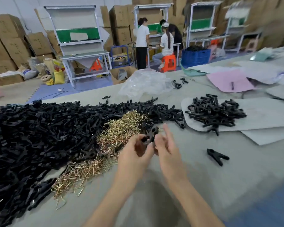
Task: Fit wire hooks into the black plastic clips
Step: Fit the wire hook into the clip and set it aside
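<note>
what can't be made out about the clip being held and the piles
Head view, held clip: motion blur and the left hand hide whether anything is fitted in it.
Head view, right hand: blurred, grip unclear.
Head view, black clip pile: cut off by left edge.

The clips (39, 136) are coloured black. The wire hooks (120, 130) are finished in gold. The bench (203, 185) is covered in grey.

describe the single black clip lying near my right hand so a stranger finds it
Start at the grey table and the right hand. Just right of it lies the lone black clip, touching nothing, while the other clips sit in heaps.
</note>
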